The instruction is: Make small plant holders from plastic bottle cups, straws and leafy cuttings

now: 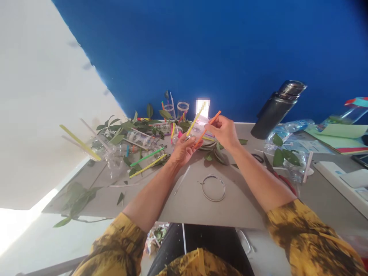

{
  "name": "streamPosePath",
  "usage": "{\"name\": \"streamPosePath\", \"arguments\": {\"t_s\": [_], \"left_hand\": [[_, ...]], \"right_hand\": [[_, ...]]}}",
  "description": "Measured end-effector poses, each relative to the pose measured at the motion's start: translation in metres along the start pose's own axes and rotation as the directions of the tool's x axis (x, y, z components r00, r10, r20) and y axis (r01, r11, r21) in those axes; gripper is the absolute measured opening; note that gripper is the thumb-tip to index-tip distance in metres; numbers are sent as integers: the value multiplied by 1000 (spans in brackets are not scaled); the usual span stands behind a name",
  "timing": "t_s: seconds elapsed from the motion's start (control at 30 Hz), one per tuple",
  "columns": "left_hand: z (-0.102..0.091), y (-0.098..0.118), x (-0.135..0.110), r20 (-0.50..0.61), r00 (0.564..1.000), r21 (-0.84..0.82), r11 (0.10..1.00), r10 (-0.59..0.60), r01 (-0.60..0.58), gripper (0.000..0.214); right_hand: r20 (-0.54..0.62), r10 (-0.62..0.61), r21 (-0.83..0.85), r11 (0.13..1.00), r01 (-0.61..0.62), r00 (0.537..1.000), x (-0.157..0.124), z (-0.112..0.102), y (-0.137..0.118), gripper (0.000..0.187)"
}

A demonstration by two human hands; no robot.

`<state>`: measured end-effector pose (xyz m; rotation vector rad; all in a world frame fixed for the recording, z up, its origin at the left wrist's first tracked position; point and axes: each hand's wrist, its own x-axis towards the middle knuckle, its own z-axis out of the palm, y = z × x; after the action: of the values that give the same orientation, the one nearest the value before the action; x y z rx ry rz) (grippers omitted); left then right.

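Note:
My left hand [184,150] is raised over the grey table [235,207], its thumb and fingers at the lower end of a yellow drinking straw [195,121]. My right hand [224,132] pinches an orange drinking straw [208,128], whose lower end lies against my left fingers. Green [146,157] and yellow [148,165] straws lie on the table below my left hand. Green leaves [214,151] lie just beneath my hands. A thin wire ring [213,188] rests on the table nearer me.
Clear plastic bottles [140,139] and leaves lie left of my hands, with cups holding straws [176,109] behind. To the right are red-handled scissors [279,175] and a dark steel flask [274,110]. A blue wall [201,50] rises behind the table.

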<state>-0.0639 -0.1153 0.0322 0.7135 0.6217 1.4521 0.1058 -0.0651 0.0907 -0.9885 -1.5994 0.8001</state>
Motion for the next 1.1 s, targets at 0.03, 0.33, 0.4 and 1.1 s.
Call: {"name": "streamPosePath", "arguments": {"t_s": [0.03, 0.33, 0.4, 1.1], "left_hand": [[-1, 0, 1, -12, 1000, 0, 1000, 2, -2, 41], [0, -1, 1, 4, 999, 76, 996, 40, -41, 55], [1, -1, 0, 10, 999, 101, 993, 53, -54, 58], [-1, 2, 2, -34, 997, 137, 988, 75, -70, 50]], "right_hand": [[-4, 5, 8, 1000, -5, 1000, 0, 0, 0, 25], [-83, 36, 32, 999, -33, 996, -2, 1, -4, 27], [-104, 39, 31, 999, -36, 994, -2, 3, -2, 27], [-135, 38, 21, 999, -35, 990, 5, -1, 2, 39]]}}
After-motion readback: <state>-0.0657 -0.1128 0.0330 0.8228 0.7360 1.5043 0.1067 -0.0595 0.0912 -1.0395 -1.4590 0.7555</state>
